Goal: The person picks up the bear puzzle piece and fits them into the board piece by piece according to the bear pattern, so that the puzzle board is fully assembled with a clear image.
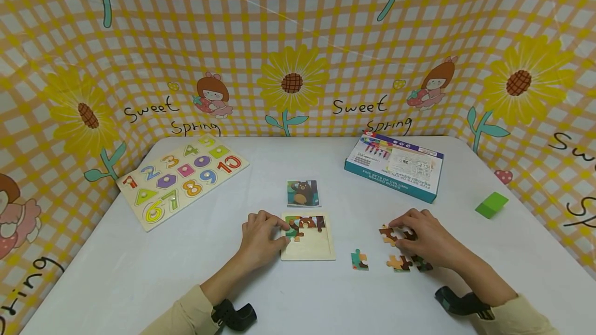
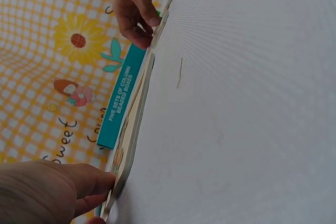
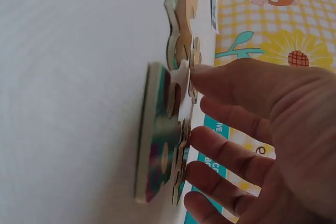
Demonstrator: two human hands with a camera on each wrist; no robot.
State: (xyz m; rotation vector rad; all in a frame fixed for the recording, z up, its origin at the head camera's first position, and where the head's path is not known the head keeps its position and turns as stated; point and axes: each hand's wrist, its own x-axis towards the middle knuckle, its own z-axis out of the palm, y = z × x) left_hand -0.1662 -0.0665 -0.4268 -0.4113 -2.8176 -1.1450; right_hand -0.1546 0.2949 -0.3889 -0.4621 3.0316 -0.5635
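My left hand (image 1: 262, 237) grips the left edge of a small wooden puzzle board (image 1: 313, 248), thumb and fingertips at its rim. Bear-picture pieces fill the board's top row and part of its left side; bare wood shows below. To the right, my right hand (image 1: 426, 239) is lowered over loose jigsaw pieces, fingers spread, with thumb and fingertips at a brown piece (image 1: 387, 235). Beneath that hand lie an orange-and-brown piece (image 1: 399, 263) and a dark green piece (image 3: 157, 145), partly covered in the head view. A green piece (image 1: 359, 260) lies between board and hand.
A bear picture card (image 1: 303, 193) lies behind the board. At the back left is a wooden number-and-shape board (image 1: 186, 185); at the back right, a teal-sided box (image 1: 393, 167). A green block (image 1: 491, 204) sits far right. Patterned cloth (image 1: 298, 25) rises behind the white table.
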